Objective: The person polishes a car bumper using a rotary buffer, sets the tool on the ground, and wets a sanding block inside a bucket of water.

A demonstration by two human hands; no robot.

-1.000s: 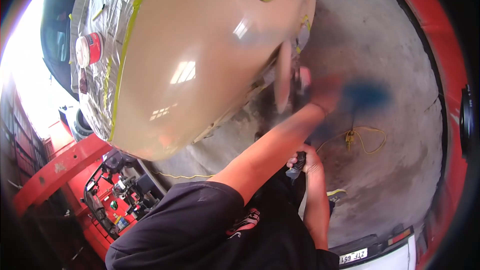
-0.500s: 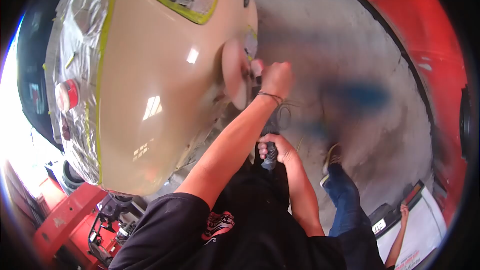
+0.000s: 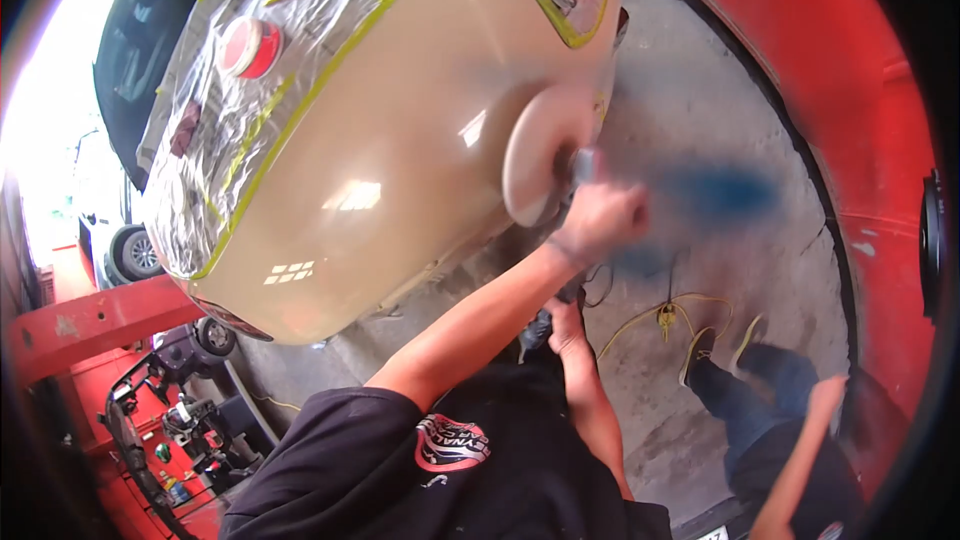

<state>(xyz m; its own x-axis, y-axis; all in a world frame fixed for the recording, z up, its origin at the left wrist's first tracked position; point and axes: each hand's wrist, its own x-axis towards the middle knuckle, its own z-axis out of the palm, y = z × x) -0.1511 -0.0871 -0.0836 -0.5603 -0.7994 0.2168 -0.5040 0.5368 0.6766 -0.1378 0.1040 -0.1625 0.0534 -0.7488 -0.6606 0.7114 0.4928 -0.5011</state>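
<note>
My left hand [image 3: 605,218] is blurred and closed round the front grip of a polisher, beside its round pale pad [image 3: 540,155]. The pad stands edge-on against the side of the beige car panel [image 3: 400,140]. Lower and closer to my body, my right hand [image 3: 565,325] is wrapped round the dark rear handle [image 3: 537,332]. Most of the tool's body is hidden behind my left forearm. Green tape and clear plastic sheeting [image 3: 220,130] border the panel, with a red-and-white tub [image 3: 250,47] on the sheeting.
A co-worker in jeans [image 3: 760,420] is at the lower right, one arm extended. A yellow cord [image 3: 666,317] lies on the concrete floor [image 3: 690,450]. Red bodywork [image 3: 840,70] curves along the right. At left are a red beam [image 3: 100,325] and machine parts [image 3: 190,420].
The view has shifted and turned. The pad now shows broader against the panel, and both my hands remain on the tool. The co-worker has come further into view at the lower right.
</note>
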